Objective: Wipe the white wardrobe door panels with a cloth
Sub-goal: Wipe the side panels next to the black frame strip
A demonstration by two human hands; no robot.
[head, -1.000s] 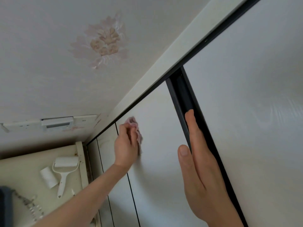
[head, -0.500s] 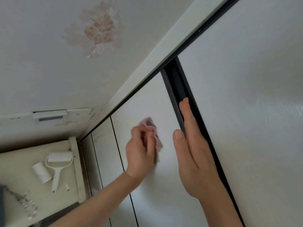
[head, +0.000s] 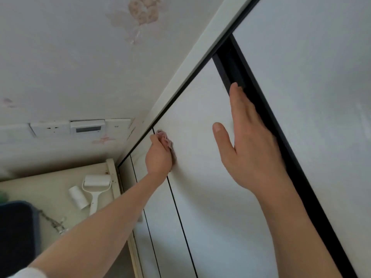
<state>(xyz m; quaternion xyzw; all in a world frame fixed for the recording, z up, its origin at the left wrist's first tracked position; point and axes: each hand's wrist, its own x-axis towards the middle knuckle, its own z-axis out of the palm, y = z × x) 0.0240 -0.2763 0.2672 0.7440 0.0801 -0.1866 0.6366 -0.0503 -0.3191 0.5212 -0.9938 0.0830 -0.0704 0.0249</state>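
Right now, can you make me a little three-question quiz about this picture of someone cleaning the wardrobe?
1. True or false: the left hand grips a pink cloth against the white door panel.
2. What does the right hand rest along? A) black door frame B) lint roller C) wall switch plate
3. Fill in: beside the lint roller lies a spare white ____.

Key: 1 true; 2 A; 3 roll.
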